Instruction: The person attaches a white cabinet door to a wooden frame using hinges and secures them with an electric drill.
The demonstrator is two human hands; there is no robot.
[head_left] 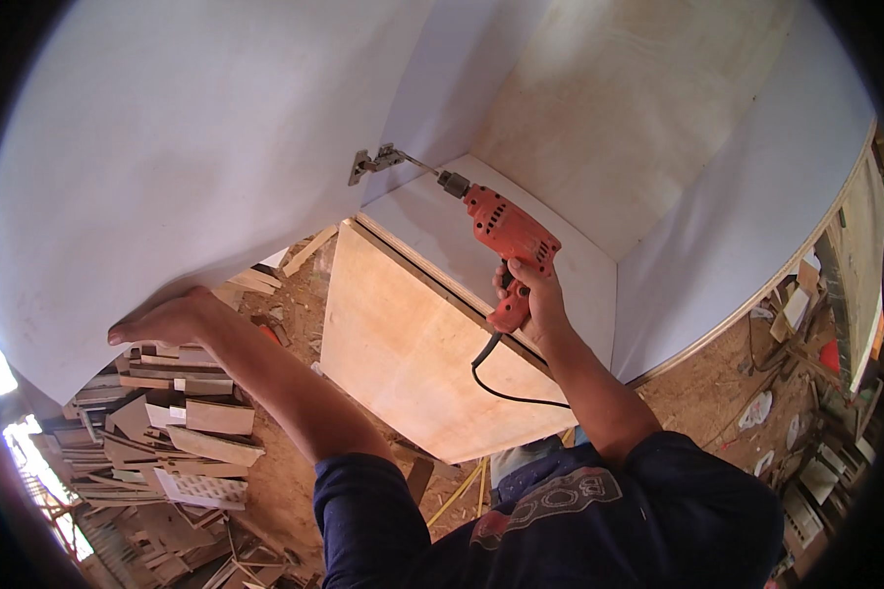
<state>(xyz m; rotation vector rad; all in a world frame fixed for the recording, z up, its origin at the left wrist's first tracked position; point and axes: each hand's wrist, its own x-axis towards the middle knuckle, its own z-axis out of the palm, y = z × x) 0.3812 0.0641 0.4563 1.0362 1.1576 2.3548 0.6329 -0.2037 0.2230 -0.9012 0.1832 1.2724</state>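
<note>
A red corded power drill (511,231) is held by its handle in my right hand (540,299), the fingers wrapped round the grip near the trigger. Its long thin bit reaches a metal hinge (375,162) that joins a white cabinet door (187,147) to the side wall of an open cabinet (678,265). On the left, my left hand (167,319) grips the lower edge of this door, and part of the hand is hidden by the panel. The drill's black cord (501,388) hangs down below my right wrist.
A pale wooden panel (413,344) stands below the cabinet's bottom board, in front of me. Stacked wood offcuts (187,422) lie at the lower left. More scraps (815,481) litter the dusty floor on the right. A plywood sheet (859,255) stands at the far right.
</note>
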